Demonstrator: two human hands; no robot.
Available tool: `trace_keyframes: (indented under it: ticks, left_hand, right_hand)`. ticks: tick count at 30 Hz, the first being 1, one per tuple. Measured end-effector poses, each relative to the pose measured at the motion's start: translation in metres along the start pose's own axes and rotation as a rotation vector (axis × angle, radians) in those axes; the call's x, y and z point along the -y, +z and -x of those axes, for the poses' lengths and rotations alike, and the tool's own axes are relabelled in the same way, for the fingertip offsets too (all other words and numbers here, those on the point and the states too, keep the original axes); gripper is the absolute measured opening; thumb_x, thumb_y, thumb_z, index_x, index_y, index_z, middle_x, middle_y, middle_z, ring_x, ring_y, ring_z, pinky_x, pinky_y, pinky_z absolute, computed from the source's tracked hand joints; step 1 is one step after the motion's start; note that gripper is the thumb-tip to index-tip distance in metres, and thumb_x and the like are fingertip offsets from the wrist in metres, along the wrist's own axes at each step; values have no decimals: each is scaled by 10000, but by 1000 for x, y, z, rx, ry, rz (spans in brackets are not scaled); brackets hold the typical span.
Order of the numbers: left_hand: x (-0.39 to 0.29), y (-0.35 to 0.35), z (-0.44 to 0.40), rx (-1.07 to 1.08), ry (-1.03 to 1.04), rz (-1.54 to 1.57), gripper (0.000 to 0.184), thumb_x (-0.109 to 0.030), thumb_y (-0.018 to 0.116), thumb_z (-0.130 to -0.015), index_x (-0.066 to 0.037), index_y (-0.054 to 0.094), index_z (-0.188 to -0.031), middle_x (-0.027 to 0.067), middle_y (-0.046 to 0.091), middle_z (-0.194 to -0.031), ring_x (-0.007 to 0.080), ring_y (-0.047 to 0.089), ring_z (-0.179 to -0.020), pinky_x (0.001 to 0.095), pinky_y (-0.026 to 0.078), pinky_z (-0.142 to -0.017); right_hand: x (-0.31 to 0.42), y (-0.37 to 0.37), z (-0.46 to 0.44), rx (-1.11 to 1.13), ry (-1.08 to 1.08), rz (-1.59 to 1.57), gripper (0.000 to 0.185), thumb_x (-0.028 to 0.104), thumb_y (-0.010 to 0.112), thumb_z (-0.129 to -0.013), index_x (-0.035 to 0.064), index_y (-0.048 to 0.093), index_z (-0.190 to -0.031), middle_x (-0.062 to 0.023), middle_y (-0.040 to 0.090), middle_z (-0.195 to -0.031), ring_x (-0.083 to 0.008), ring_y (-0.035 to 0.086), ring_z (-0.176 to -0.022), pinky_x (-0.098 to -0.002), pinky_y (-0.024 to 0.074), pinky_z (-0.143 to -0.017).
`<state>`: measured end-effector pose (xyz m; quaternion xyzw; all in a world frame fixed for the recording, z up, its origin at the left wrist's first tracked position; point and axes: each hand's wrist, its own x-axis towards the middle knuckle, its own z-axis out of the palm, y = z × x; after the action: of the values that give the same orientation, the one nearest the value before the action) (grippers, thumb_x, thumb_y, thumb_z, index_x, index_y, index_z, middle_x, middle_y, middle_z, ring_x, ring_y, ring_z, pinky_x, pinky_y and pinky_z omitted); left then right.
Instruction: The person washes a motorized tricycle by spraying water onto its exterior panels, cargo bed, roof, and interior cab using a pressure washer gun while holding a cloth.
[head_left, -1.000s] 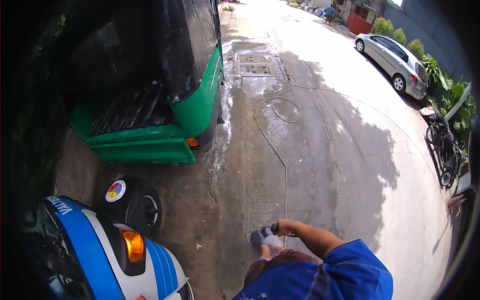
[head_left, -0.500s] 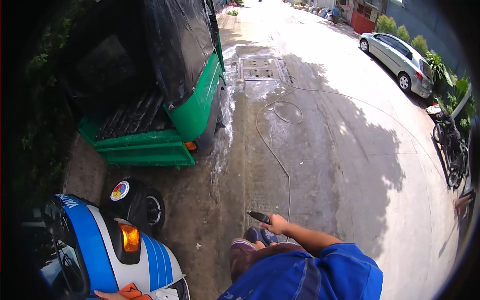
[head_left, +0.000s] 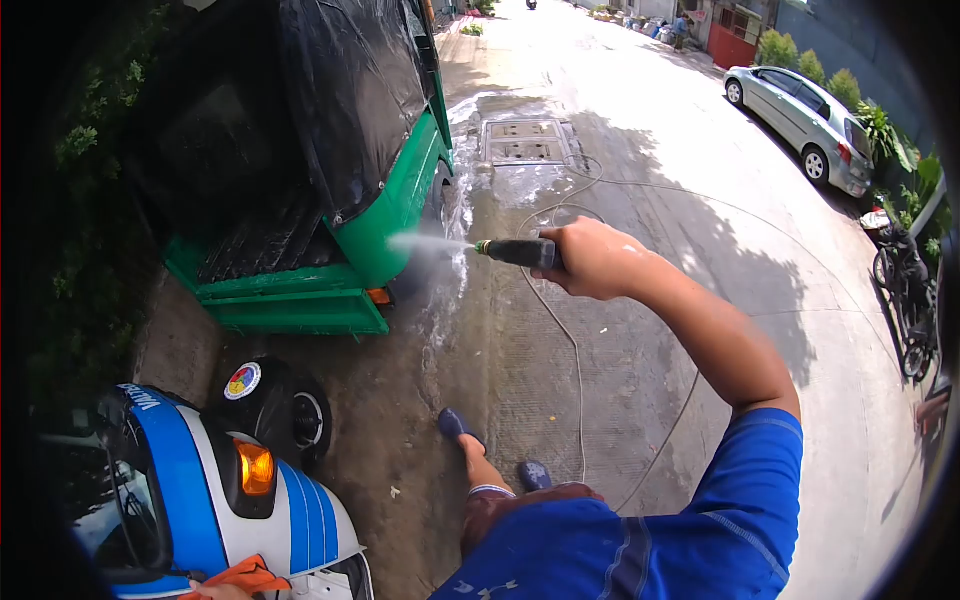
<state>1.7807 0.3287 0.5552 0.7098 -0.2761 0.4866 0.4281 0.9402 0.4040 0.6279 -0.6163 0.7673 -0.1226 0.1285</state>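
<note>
My right hand [head_left: 592,258] is closed around a black spray gun [head_left: 518,253], raised ahead of me and pointing left. From its brass-coloured tip a white water spray [head_left: 430,243] shoots at the rear corner of a green vehicle [head_left: 375,240], near its wheel. At the bottom left edge, my left hand [head_left: 222,592] is partly cut off by the frame. It grips an orange cloth [head_left: 252,574] against the blue and white vehicle [head_left: 185,480], beside its orange lamp [head_left: 255,468].
A thin hose [head_left: 570,345] runs along the wet concrete and loops near a drain cover [head_left: 523,142]. A black spare wheel [head_left: 308,420] stands between the two vehicles. A silver car [head_left: 803,122] and a motorcycle [head_left: 908,295] are parked on the right.
My right hand has risen forward with the spray gun, and water now sprays onto the green vehicle. One foot has stepped left. My left hand and the cloth have barely shifted.
</note>
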Motion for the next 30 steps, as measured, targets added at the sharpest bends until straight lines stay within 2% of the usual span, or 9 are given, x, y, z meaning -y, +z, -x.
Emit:
trace_keyframes:
  ticks: [4,6,8,9,13,16,19,23,30]
  left_hand:
    - [139,100,-87,-351,82,53,862,-685,610,-978,171,673,-1059,364,694,-1079,452,676,-1047,523,564,-886]
    - [106,81,-192,-123,11,121,959,-767,607,-904,168,676,-1107,354,679,-1162,443,662,-1114,500,531,-954]
    - [34,40,-267,87,-166,166,1067,-848,603,-829,165,679,-1156,345,665,-1246,433,648,-1181,478,499,-1023]
    - [10,28,-296,157,-240,154,1124,-889,602,-792,164,680,-1180,340,658,-1288,429,641,-1214,467,482,-1057]
    - [31,74,-367,175,-377,-142,1168,-959,592,-723,54,705,-1294,317,649,-1376,404,613,-1324,444,457,-1126]
    - [18,65,-349,162,-429,-32,1188,-959,618,-690,48,697,-1316,294,671,-1353,392,625,-1305,436,470,-1109]
    - [18,59,-349,454,-817,678,1028,-815,761,-751,80,697,-1253,192,697,-1302,297,693,-1126,404,525,-1023]
    - [24,53,-348,424,-709,603,941,-729,798,-794,84,696,-1257,144,709,-1258,247,695,-1077,380,544,-969]
    - [43,71,-363,415,-449,95,1065,-879,669,-753,64,723,-1245,164,715,-1284,289,672,-1158,380,503,-1021]
  right_hand:
    - [23,-93,1,-345,-159,70,268,263,776,-932,8,730,-1004,-224,724,-822,-413,713,-805,-500,565,-764]
    - [28,-123,-6,-508,-89,184,308,271,788,-943,-15,725,-1039,-217,733,-844,-353,731,-792,-439,578,-759]
    - [9,-146,-9,-726,-293,266,311,273,773,-974,24,736,-1157,-159,767,-931,-261,735,-838,-390,566,-792]
    - [1,-156,-15,-715,-264,234,321,284,771,-984,53,746,-1206,-126,776,-937,-206,725,-828,-372,559,-803]
    - [36,-125,8,-624,-184,198,338,262,772,-973,12,712,-1192,-156,763,-990,-286,737,-906,-403,558,-846]
    - [44,-70,16,-448,-153,169,379,239,821,-921,17,712,-1208,-189,742,-1016,-353,718,-930,-433,552,-870]
    - [66,-27,18,-165,-129,-2,325,183,813,-908,14,730,-1173,-217,739,-859,-386,710,-832,-442,551,-822]
    - [58,29,7,31,-41,-136,341,190,797,-912,-30,713,-1158,-264,694,-803,-457,683,-805,-465,547,-786]
    - [39,183,21,182,38,-445,333,255,762,-931,-33,671,-1071,-272,654,-735,-484,667,-756,-506,518,-736]
